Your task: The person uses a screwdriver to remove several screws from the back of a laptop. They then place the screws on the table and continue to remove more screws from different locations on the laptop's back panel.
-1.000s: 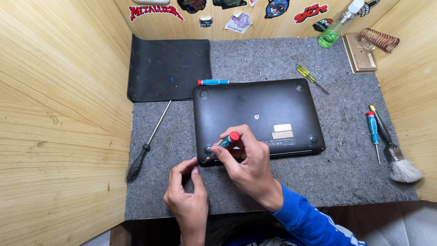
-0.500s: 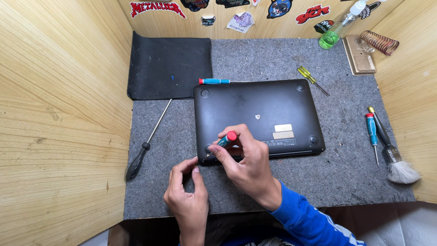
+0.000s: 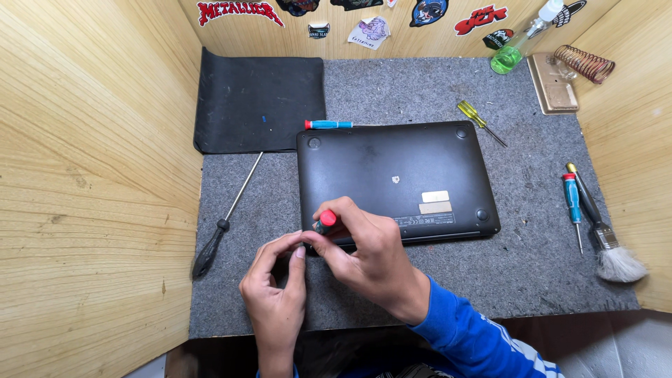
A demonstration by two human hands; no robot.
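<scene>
right hand (image 3: pixel 371 259) grips screwdriver (image 3: pixel 325 222) | laptop (image 3: pixel 395 178) corner | tip possibly hidden

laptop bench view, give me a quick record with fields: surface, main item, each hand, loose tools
surface: grey felt mat between wooden walls
main item: black laptop, lying underside up
right hand: grips a small red-capped screwdriver at the laptop's near left corner
left hand: fingertips pinched together beside that corner
loose tools: long black screwdriver, blue screwdriver, yellow screwdriver, blue-and-red screwdriver, brush
back left: black pad
</scene>
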